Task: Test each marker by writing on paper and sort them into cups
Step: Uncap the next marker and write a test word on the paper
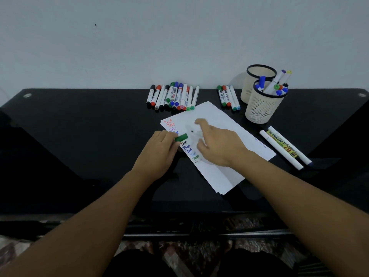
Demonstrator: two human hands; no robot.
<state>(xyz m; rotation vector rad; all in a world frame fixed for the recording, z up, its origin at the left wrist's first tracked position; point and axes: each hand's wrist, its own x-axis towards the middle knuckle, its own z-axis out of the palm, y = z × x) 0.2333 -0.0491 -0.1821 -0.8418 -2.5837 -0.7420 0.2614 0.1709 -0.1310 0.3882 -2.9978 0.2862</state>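
My left hand [159, 150] pinched a green cap [181, 137] beside the paper [219, 120]. My right hand [217, 142] blurred over the sheet; I couldn't tell its grip on the smeared marker [194, 134]. Beyond the right hand stood the filled cup [261, 108]; loose markers [172, 96] lay ahead of both.

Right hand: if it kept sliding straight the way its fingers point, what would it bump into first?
Probably the big marker pile at the table's far edge. The right hand points up-left across the paper, with only bare sheet ahead of it. Motion blur makes the exact line uncertain.
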